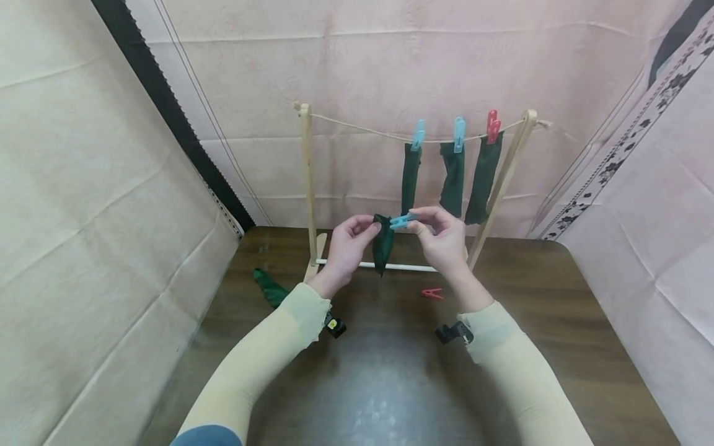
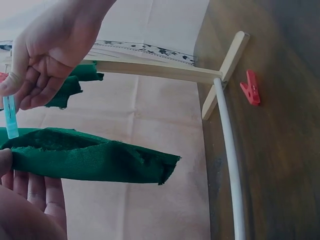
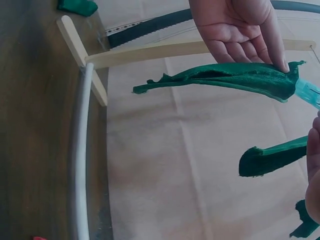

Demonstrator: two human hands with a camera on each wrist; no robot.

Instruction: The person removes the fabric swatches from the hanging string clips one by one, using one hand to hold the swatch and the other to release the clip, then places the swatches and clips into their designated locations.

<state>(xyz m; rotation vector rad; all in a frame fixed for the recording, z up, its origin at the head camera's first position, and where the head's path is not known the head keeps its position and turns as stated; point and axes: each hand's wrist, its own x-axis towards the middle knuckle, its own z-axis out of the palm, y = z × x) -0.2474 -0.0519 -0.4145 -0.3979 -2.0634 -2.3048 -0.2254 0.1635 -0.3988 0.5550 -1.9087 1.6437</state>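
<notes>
My left hand [image 1: 350, 248] pinches the top of a dark green cloth strip [image 1: 382, 248], which hangs down folded along its length. In my right hand [image 1: 444, 238] is a light blue clothespin [image 1: 401, 221], held between thumb and fingers with its tip at the cloth's upper edge. The right wrist view shows that clothespin [image 3: 307, 92] meeting the end of the green cloth [image 3: 240, 80] beside my left thumb. Behind my hands, more green strips [image 1: 453, 179] hang from a string line [image 1: 362, 128], fixed by two blue clothespins [image 1: 459, 134] and a red one [image 1: 493, 127].
The line runs between two wooden posts [image 1: 308, 186], joined low down by a white rod [image 1: 398, 267]. A red clothespin [image 1: 431, 293] lies on the brown table [image 1: 379, 371] near the right post. Another green cloth [image 1: 270, 287] lies at the left, partly behind my left sleeve.
</notes>
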